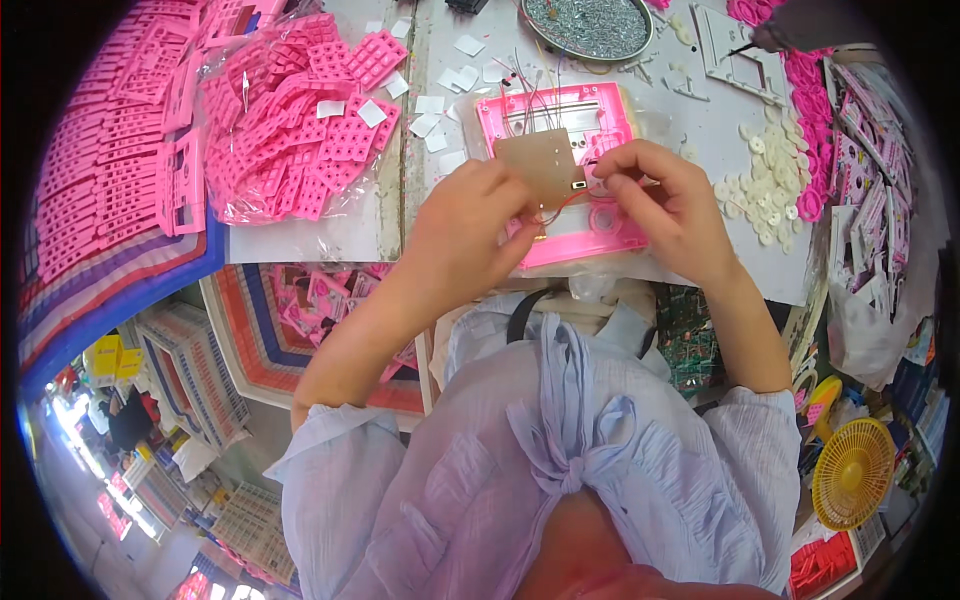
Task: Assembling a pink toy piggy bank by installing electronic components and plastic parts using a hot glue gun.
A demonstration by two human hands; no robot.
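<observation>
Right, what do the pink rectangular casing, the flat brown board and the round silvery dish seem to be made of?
Pink rectangular casing: probably glossy plastic, from its highlights.
Flat brown board: possibly matte laminate; its dull face leaves this open.
Round silvery dish: likely metal, given its shiny rim.

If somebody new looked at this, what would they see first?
Probably all the pink: a big heap of bagged pink pieces at upper left, next to stacked pink panels at the far left. Then perhaps the bright pink case in the upper middle, with a brown board over it, between the left hand and right hand. A round yellow grille also stands out at lower right.
</observation>
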